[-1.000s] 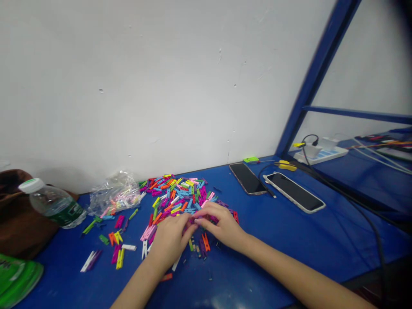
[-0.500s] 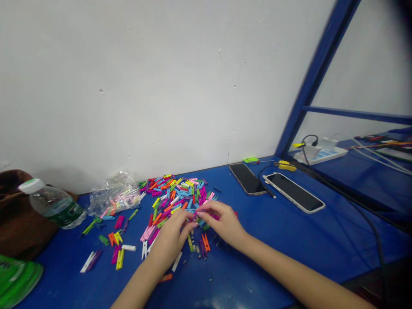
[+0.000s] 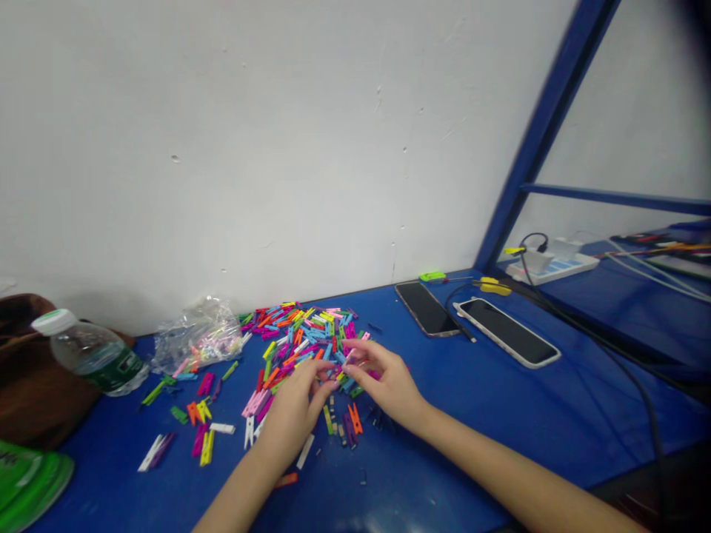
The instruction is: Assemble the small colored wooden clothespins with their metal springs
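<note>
A plain matt white plaster wall [image 3: 278,148] fills the back of the scene, marked by small chips and faint scuffs, and it meets a long glossy blue workbench top [image 3: 500,422] along a straight line. At the right, a slanted dark blue steel frame upright [image 3: 534,148] rises from the bench, joined by a thin blue steel crossbar [image 3: 611,194]. Beyond it lies a further blue surface [image 3: 627,318], with a white power strip [image 3: 549,270] standing near the upright. A thick black cable [image 3: 647,414] curves across the bench towards the lower right, and the light is even and flat, with a pale glare along the near edge
</note>
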### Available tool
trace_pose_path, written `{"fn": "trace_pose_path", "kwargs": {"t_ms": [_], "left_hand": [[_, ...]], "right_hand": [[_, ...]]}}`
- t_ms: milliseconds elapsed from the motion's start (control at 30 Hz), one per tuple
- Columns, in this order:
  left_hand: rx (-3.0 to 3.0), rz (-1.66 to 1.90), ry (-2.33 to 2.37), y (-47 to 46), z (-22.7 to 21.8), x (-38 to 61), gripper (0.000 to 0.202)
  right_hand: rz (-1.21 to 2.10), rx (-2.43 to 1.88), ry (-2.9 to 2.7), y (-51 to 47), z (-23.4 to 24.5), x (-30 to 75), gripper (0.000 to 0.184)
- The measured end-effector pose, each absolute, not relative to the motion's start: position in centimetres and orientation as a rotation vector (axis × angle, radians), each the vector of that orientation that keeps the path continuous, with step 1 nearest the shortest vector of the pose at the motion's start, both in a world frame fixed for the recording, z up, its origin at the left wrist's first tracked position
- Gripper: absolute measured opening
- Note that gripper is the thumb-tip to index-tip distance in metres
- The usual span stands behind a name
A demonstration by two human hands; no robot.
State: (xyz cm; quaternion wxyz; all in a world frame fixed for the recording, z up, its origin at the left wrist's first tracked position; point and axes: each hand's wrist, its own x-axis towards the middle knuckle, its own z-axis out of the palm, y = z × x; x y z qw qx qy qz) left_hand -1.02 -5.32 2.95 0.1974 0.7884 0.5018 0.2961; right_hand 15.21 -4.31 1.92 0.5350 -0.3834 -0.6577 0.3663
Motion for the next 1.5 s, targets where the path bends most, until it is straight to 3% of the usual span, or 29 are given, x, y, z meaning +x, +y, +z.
{"fn": "trace_pose_path", "kwargs": {"t_ms": [200, 400, 600, 767, 1500], "left_hand": [[2.112, 0.952, 1.393, -5.4, 2.2, -0.6, 0.023], [2.153, 0.984, 1.354, -5.5, 1.9, -0.5, 0.02], [2.285, 1.013, 1.304, -5.6, 2.0, -0.5, 0.014], [2.196, 1.067, 1.308, -5.6, 1.7, -0.6, 0.016], [1.504, 1.12, 1.126, -5.6, 1.6, 0.2, 0.03]], "right_hand": [[0.922, -0.96, -1.55, -4.1, 2.0, 15.3, 0.013], [0.962, -0.931, -1.568, -3.9, 2.5, 15.6, 0.013], [1.025, -0.852, -1.537, -4.1, 2.1, 15.4, 0.027], [1.055, -0.887, -1.499, -4.0, 2.0, 15.4, 0.015], [1.021, -0.843, -1.52, -4.6, 2.2, 14.9, 0.009]]}}
